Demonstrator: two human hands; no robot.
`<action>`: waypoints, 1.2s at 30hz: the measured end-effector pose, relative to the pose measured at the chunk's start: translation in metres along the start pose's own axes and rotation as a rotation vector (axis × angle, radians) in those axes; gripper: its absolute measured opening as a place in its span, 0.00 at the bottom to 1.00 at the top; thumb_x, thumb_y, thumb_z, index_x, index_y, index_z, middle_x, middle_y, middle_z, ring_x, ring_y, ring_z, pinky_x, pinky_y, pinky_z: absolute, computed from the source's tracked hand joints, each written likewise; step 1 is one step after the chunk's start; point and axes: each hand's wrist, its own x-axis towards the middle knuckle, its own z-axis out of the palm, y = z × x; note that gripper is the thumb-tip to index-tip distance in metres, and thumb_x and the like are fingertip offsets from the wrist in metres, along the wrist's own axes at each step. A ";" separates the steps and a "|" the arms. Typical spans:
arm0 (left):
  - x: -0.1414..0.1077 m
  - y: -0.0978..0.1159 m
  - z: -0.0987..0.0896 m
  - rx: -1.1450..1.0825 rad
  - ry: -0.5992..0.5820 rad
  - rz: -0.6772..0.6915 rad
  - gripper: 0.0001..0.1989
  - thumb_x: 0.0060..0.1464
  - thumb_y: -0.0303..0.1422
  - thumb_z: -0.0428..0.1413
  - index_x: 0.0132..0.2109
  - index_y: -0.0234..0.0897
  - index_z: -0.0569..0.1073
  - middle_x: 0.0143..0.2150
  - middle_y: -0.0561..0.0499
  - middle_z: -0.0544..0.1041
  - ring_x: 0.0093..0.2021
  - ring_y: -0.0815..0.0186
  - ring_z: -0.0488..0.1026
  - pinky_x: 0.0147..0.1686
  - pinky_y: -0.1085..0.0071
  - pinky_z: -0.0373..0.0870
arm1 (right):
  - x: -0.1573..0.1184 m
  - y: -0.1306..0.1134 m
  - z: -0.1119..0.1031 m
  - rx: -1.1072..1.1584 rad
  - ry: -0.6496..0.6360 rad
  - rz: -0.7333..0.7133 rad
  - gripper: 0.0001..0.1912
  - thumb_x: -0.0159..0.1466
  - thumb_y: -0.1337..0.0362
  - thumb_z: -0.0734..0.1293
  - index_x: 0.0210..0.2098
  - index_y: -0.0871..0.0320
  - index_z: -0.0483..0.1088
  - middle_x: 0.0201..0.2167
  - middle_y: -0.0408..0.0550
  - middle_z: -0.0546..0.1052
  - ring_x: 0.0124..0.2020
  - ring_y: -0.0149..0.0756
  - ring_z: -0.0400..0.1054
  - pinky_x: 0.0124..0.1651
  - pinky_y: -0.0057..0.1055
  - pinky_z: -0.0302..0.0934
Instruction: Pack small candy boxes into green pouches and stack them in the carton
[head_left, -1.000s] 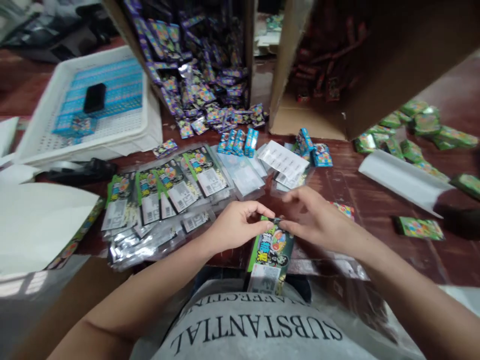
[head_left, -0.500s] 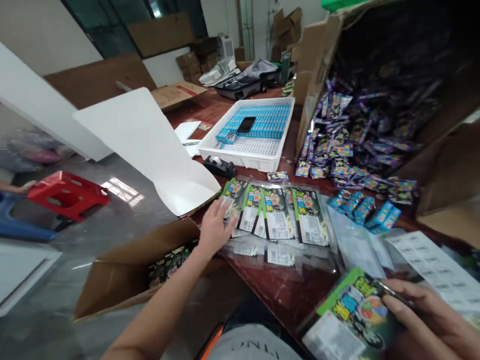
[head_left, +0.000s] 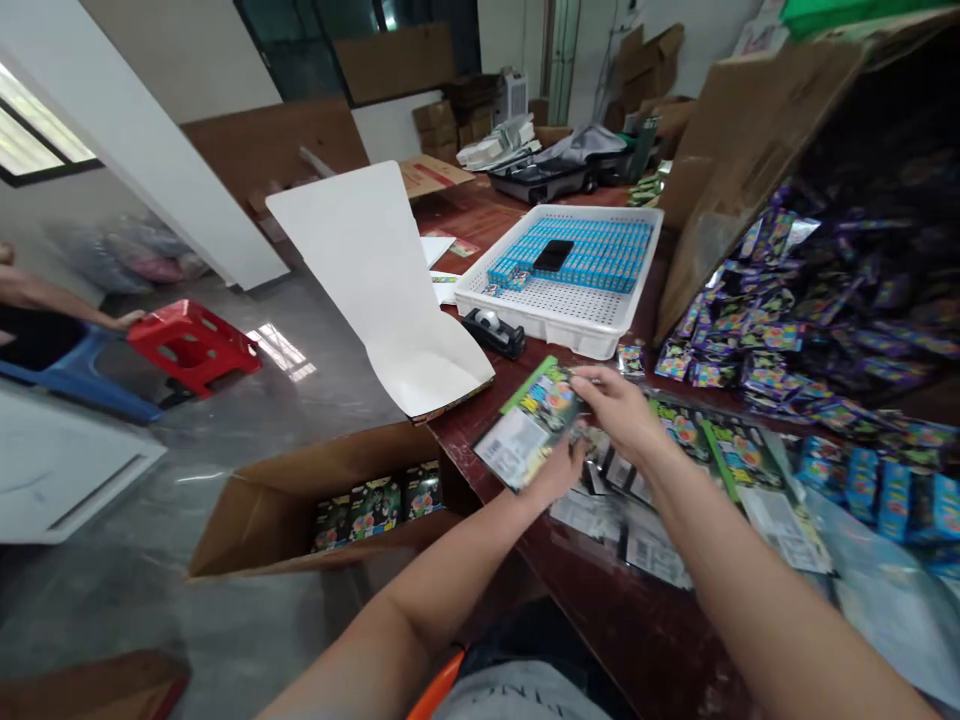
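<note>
Green-and-black packet (head_left: pixel 534 422), tilted, sits near the centre of the head view, in front of the dark red table (head_left: pixel 577 580). The right hand (head_left: pixel 616 405) has thumb and fingers closed on its upper right edge. The left hand (head_left: pixel 556 472) is at its lower right edge, fingers partly hidden; whether they grip cannot be told. Right of centre lie overlapping bagged cards (head_left: pixel 742 455); at lower left, an open carton (head_left: pixel 262 500) holds dark printed packs (head_left: pixel 376 508).

You wear a light grey shirt (head_left: pixel 502 680) printed with dark capital letters (head_left: pixel 529 694) and dark legwear (head_left: pixel 525 632); your left hand (head_left: pixel 553 470) and right hand (head_left: pixel 621 408) are bare.
</note>
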 end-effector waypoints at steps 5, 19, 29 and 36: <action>-0.016 0.004 -0.007 -0.021 0.024 0.172 0.19 0.62 0.24 0.50 0.58 0.28 0.72 0.59 0.33 0.75 0.64 0.50 0.68 0.63 0.51 0.68 | 0.045 -0.018 0.060 -0.272 -0.030 -0.056 0.14 0.70 0.58 0.67 0.49 0.61 0.73 0.45 0.50 0.78 0.41 0.36 0.75 0.43 0.38 0.73; 0.053 0.007 -0.035 -0.283 -0.068 0.015 0.19 0.61 0.39 0.57 0.55 0.34 0.73 0.52 0.37 0.80 0.53 0.52 0.78 0.54 0.56 0.73 | -0.078 0.071 -0.002 -0.928 0.090 -0.485 0.12 0.71 0.67 0.63 0.49 0.62 0.77 0.51 0.57 0.81 0.52 0.44 0.76 0.56 0.40 0.70; 0.029 0.047 -0.076 -1.170 -0.739 -0.257 0.23 0.53 0.42 0.66 0.52 0.33 0.77 0.46 0.41 0.83 0.44 0.56 0.81 0.49 0.59 0.75 | -0.181 0.009 -0.053 -0.559 0.020 -0.814 0.23 0.71 0.53 0.64 0.59 0.60 0.68 0.58 0.54 0.77 0.60 0.40 0.71 0.59 0.37 0.70; -0.013 0.100 -0.044 -0.996 -0.862 0.014 0.15 0.62 0.36 0.56 0.53 0.36 0.77 0.47 0.47 0.82 0.47 0.59 0.78 0.52 0.60 0.73 | -0.175 0.022 -0.105 -0.731 0.385 -0.277 0.15 0.71 0.64 0.62 0.54 0.61 0.71 0.49 0.58 0.77 0.53 0.49 0.71 0.55 0.50 0.69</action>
